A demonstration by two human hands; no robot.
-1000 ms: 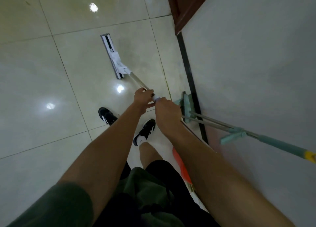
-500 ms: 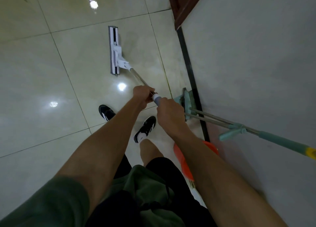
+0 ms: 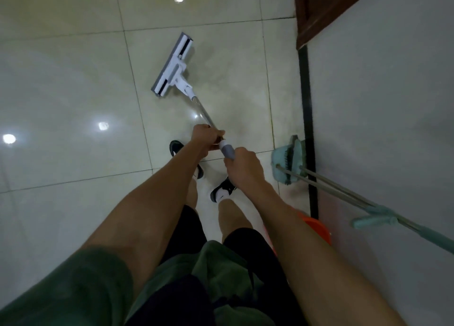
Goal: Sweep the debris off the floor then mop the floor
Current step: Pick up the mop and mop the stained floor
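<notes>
Both hands grip one flat white mop (image 3: 174,67) by its metal pole — left hand (image 3: 205,137) forward, right hand (image 3: 243,166) behind; head flat on glossy pale tiled floor (image 3: 73,80).

We have swung the mop head (image 3: 172,65) round: it slanted up-left, then stood nearly straight, and now tilts up-right on the floor tiles (image 3: 73,92). Our hands seem to have slid slightly nearer the wall (image 3: 383,104).

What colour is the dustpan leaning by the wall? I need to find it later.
The long-handled plastic dustpan is pale teal green, seen in the head view.
</notes>
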